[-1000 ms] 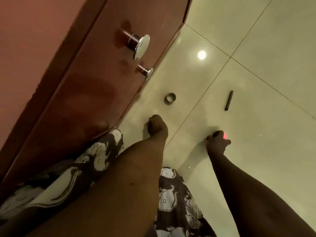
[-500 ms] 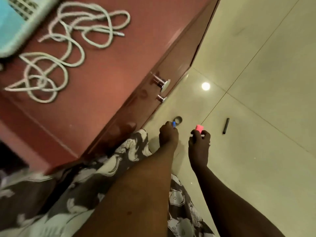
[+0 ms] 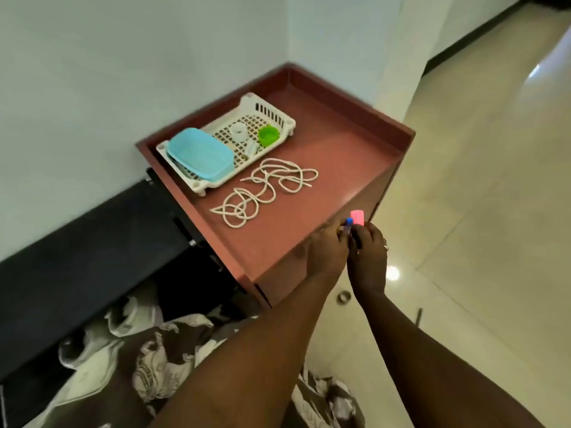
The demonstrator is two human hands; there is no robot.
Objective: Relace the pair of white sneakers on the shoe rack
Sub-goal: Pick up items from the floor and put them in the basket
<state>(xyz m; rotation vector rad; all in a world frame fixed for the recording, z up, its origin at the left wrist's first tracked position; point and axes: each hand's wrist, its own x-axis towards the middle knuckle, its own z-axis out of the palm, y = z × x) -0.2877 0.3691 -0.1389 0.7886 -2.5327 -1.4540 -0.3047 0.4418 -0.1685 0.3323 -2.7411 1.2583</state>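
Well, the white laces (image 3: 265, 189) are lying in loose, tangled loops on the flat top of the red-brown cabinet (image 3: 340, 156), apart from both of our hands and just beside the long near side of a white slotted basket (image 3: 285, 120). That basket is sitting toward the back of the top, by the wall (image 3: 123, 72). It is holding a light blue tub (image 3: 200, 154) at its left end, and a white ring-shaped piece (image 3: 238, 132) and a small green cup (image 3: 268, 135) toward its right end. We are bringing our hands together at the cabinet's near right corner, knuckles touching. Our left hand (image 3: 327, 251) is curling its fingers around a small blue-tipped piece (image 3: 349, 221). Our right hand (image 3: 367, 257) is pinching a small pink piece (image 3: 358, 217) that is sticking up just above the fingertips, right beside the blue tip. We cannot tell whether the two pieces are touching. Below our hands a small ring (image 3: 343, 297) is lying on the pale glossy floor tiles (image 3: 479, 211), and a short dark stick (image 3: 418, 316) is lying near it to the right. A bright spot of light (image 3: 392, 273) is gleaming on the tile between the ring and our right wrist. Patterned dark-and-cream cloth (image 3: 148, 344) is bunching under our left forearm at the bottom of the view.
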